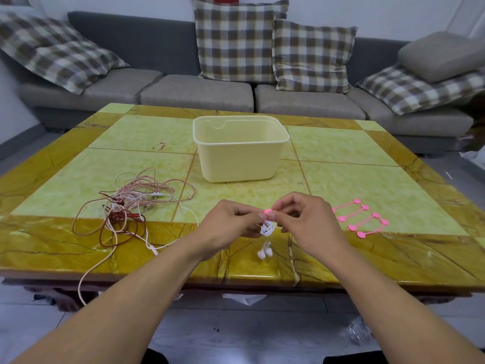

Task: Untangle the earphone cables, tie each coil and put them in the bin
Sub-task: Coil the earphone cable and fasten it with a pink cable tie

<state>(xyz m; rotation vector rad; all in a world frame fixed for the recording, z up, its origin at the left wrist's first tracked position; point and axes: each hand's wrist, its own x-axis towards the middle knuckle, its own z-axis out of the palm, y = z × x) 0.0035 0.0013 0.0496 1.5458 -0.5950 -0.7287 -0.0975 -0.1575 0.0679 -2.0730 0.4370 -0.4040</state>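
Note:
Above the table's front edge, my left hand (232, 223) and my right hand (305, 219) meet around a small white earphone coil (267, 229). Both pinch a pink tie (268, 212) at the coil's top. Two white earbuds (265, 253) dangle below the coil. A tangle of pink, red and white earphone cables (128, 206) lies on the table to the left, one pink strand hanging over the front edge. The cream plastic bin (237, 156) stands open behind my hands, at the table's middle; nothing shows inside it.
Several spare pink ties (360, 218) lie in a row right of my right hand. The yellow-green marble table (354, 185) fills the view. A grey sofa (196, 90) with checked cushions stands behind it.

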